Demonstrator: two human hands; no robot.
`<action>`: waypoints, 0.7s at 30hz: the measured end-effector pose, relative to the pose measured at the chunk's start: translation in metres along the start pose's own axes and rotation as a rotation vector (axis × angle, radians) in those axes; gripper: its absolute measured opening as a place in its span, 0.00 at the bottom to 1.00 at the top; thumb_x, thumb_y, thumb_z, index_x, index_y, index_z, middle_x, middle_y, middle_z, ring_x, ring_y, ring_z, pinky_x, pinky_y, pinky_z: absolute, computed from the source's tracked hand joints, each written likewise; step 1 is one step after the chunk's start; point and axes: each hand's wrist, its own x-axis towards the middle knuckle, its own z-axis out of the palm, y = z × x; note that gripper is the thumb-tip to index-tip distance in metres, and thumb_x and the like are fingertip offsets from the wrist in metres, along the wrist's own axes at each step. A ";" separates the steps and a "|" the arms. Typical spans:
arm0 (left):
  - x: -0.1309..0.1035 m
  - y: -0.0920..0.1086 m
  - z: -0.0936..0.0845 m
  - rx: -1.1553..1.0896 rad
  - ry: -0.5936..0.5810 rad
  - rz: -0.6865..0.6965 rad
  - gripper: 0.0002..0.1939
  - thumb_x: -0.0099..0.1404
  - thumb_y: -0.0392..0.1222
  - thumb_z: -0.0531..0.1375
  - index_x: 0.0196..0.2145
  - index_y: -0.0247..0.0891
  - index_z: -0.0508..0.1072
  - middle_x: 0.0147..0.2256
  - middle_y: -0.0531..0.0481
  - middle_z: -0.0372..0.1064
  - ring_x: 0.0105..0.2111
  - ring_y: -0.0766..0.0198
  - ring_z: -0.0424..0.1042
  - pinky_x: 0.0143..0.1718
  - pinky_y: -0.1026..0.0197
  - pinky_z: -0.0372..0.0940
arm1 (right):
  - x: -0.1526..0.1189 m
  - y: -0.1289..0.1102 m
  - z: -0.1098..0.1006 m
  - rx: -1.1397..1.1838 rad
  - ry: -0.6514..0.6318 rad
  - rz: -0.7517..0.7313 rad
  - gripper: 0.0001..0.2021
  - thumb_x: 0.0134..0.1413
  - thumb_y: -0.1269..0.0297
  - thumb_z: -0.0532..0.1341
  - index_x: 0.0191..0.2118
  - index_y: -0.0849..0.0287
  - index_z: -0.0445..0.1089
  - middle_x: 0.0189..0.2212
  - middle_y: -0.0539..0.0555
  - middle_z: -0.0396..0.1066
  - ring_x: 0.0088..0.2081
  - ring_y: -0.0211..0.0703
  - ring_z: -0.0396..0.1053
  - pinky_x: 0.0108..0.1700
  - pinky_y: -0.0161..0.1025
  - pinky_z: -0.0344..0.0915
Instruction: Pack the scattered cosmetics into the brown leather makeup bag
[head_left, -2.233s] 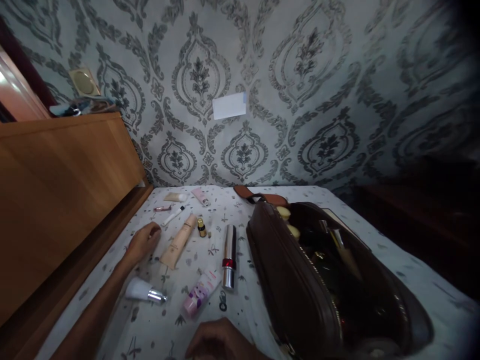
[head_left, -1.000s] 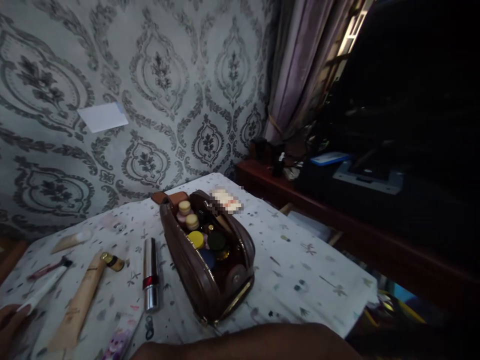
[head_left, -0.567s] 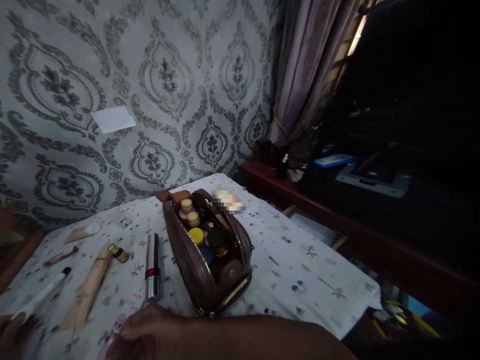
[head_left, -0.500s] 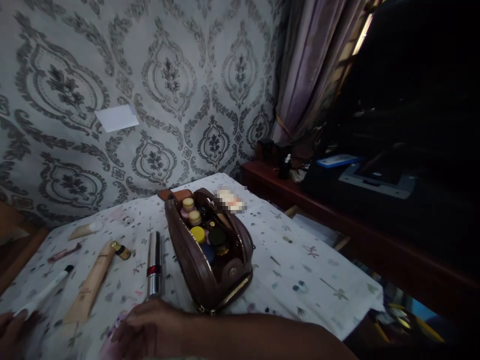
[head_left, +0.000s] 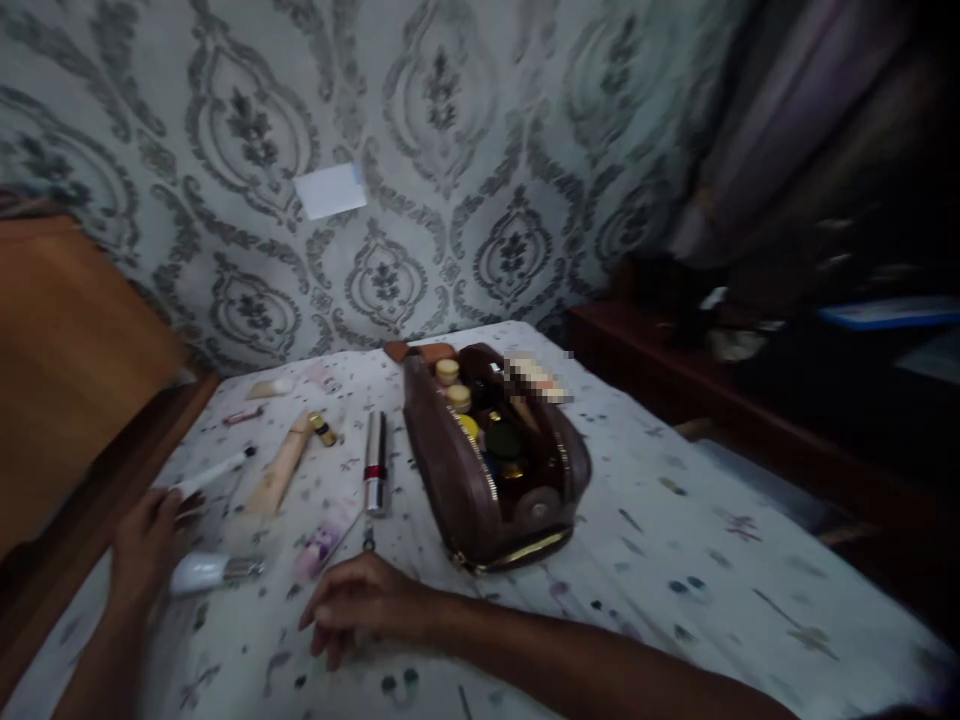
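My left hand (head_left: 146,540) is at the left, fingers apart and slightly bent, by the near end of a slim white stick with a dark tip (head_left: 217,470). Whether they touch is blurred. Beside that hand lies a white bottle with a silver cap (head_left: 206,573). My right hand (head_left: 364,605) rests with loosely curled fingers and shows nothing in it. Just beyond it lies a purple-and-white tube (head_left: 321,545). A silver tube with a red band (head_left: 376,465) lies left of an unzipped brown cosmetics bag (head_left: 450,470), which holds several small jars.
A beige squeeze tube (head_left: 277,475), a small gold-and-black bottle (head_left: 322,430) and other small cosmetics lie on the patterned cloth (head_left: 660,560). A wooden panel (head_left: 67,360) borders the left. Dark red furniture (head_left: 637,350) stands right, beyond the cloth's edge.
My view has swung left, shifting everything rightward. My right hand has come away from the purple-and-white tube, which lies on the cloth. More of my left hand and the white bottle now show.
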 end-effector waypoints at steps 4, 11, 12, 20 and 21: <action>-0.004 0.016 -0.005 -0.097 -0.078 -0.018 0.26 0.48 0.65 0.61 0.30 0.38 0.68 0.26 0.50 0.72 0.30 0.57 0.76 0.29 0.58 0.71 | -0.001 -0.004 -0.001 0.029 0.080 -0.043 0.26 0.40 0.45 0.70 0.35 0.65 0.72 0.24 0.51 0.73 0.22 0.33 0.69 0.24 0.30 0.59; -0.027 0.046 -0.010 -0.074 -0.244 0.087 0.22 0.56 0.62 0.59 0.28 0.37 0.69 0.27 0.48 0.73 0.32 0.58 0.75 0.31 0.60 0.69 | -0.001 -0.015 -0.002 0.180 0.203 -0.132 0.20 0.48 0.51 0.69 0.40 0.64 0.73 0.28 0.52 0.74 0.24 0.32 0.70 0.26 0.30 0.60; -0.031 0.050 -0.008 -0.079 -0.284 0.103 0.22 0.57 0.61 0.59 0.27 0.37 0.70 0.26 0.48 0.73 0.31 0.59 0.74 0.30 0.61 0.68 | -0.001 -0.016 -0.002 0.187 0.221 -0.135 0.21 0.48 0.51 0.69 0.42 0.63 0.73 0.29 0.52 0.75 0.24 0.33 0.70 0.26 0.30 0.60; -0.057 0.072 0.014 -0.150 -0.580 0.096 0.19 0.63 0.57 0.58 0.28 0.37 0.72 0.27 0.49 0.72 0.26 0.65 0.67 0.28 0.64 0.64 | 0.005 -0.014 -0.010 0.274 0.384 -0.211 0.26 0.45 0.49 0.70 0.47 0.61 0.70 0.30 0.53 0.76 0.25 0.36 0.72 0.24 0.31 0.58; -0.059 0.073 0.017 -0.152 -0.598 0.089 0.18 0.63 0.56 0.57 0.29 0.38 0.72 0.27 0.50 0.72 0.26 0.65 0.67 0.28 0.64 0.64 | 0.006 -0.015 -0.011 0.290 0.399 -0.212 0.26 0.45 0.48 0.70 0.46 0.61 0.70 0.29 0.53 0.76 0.25 0.36 0.72 0.25 0.30 0.58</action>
